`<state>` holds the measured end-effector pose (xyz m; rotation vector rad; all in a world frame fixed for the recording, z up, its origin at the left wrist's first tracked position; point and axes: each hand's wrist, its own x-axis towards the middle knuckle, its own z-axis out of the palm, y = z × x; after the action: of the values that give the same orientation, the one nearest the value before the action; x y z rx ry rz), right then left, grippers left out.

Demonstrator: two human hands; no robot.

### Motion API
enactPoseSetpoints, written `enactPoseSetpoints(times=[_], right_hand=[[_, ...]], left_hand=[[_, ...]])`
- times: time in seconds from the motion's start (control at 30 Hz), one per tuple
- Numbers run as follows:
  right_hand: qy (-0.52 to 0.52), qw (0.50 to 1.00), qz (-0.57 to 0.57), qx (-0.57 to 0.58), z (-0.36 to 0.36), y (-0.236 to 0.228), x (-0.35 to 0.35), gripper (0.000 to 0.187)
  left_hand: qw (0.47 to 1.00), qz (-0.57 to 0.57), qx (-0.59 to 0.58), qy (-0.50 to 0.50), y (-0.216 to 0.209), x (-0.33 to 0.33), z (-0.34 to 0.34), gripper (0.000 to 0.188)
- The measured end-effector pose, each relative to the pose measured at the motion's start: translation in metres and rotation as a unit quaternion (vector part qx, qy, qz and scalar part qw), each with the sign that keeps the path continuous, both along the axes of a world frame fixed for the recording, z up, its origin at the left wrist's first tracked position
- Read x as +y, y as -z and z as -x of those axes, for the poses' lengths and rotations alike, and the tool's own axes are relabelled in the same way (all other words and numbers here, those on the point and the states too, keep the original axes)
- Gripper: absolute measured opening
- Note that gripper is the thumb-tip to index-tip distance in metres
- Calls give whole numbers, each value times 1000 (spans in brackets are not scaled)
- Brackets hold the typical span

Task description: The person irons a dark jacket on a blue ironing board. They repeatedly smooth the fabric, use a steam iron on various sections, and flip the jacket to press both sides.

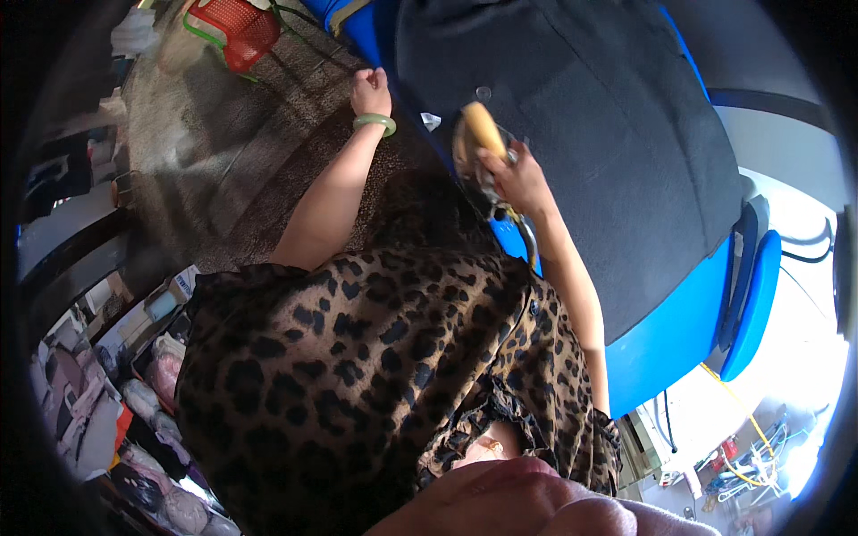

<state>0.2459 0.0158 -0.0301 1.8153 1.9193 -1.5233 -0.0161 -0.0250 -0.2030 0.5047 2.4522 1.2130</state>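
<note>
In my right hand [518, 179] is what looks like a steam iron [485, 129] with a rounded tan handle and a shiny, blurred body. It is tilted over the left edge of a dark grey cloth [590, 152], and a cord or hose [529, 239] runs down from it. My left hand [371, 92], with a green bangle [374, 121] at the wrist, is closed beside the far left edge of that cloth. Whether its curled fingers hold anything is hidden. A small clear disc [483, 92] and a white scrap [431, 121] lie near the iron.
The cloth covers a blue-topped table [666, 357]. A red basket-like chair [246, 31] with green edging stands far left on the brown floor [223, 170]. Bagged goods [161, 420] are piled at lower left. A blue chair back [752, 304] and tangled cords [751, 460] are at right.
</note>
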Motion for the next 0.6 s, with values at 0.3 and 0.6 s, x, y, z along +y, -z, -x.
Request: enactPoseSetpoints(times=[0.3,0.6], right_hand=[[162,954,-58,-245,-142,-28,-5,40],[253,967,-28,-24,-61,-7,37,73]], left_hand=[[988,67,122,65,28,141,35,48],[968,64,223,101,-3,114,44,22]])
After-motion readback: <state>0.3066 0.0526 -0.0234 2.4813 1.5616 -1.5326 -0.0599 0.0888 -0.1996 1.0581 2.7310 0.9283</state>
